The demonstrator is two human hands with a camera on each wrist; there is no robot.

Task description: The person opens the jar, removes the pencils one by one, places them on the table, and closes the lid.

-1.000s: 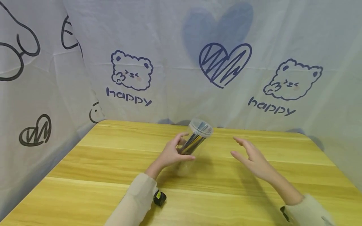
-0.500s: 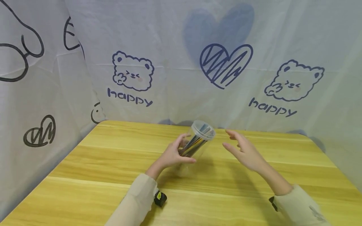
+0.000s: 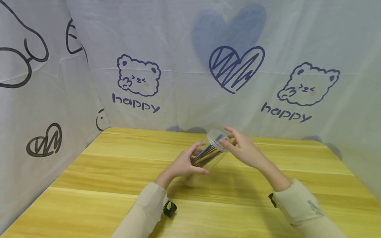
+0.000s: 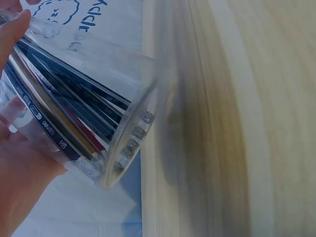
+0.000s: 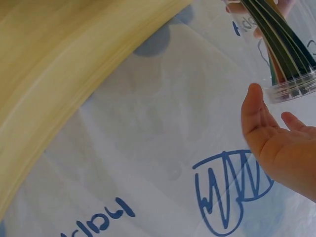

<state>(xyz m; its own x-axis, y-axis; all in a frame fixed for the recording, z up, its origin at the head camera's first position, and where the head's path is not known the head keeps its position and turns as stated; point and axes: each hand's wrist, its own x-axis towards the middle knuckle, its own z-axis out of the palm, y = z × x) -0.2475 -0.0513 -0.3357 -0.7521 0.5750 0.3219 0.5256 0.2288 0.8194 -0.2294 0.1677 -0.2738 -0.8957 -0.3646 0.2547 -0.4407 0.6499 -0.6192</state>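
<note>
My left hand (image 3: 183,163) grips a clear plastic cylinder (image 4: 106,61) around its side, thumb on the near side. The cylinder leans to the right above the table, and its base end shows in the left wrist view. Inside lie several pencils (image 4: 47,121), mostly dark, with a yellowish and a red one among them; one is printed HB. A clear lid (image 5: 291,90) covers the upper end. My right hand (image 3: 247,150) is right at this lid, thumb and fingers spread to either side of its rim. In the right wrist view, the thumb tip stands just short of the lid.
Below the hands is a wood-grain table (image 3: 119,172) with rounded far corners. A white cloth (image 3: 184,39) with drawn bears and hearts hangs behind it and along the left side. A small black device (image 3: 170,209) sits at the left cuff.
My right hand has moved left and away from me, up to the lid. My left hand keeps its grip, and the cylinder has tilted further to the right.
</note>
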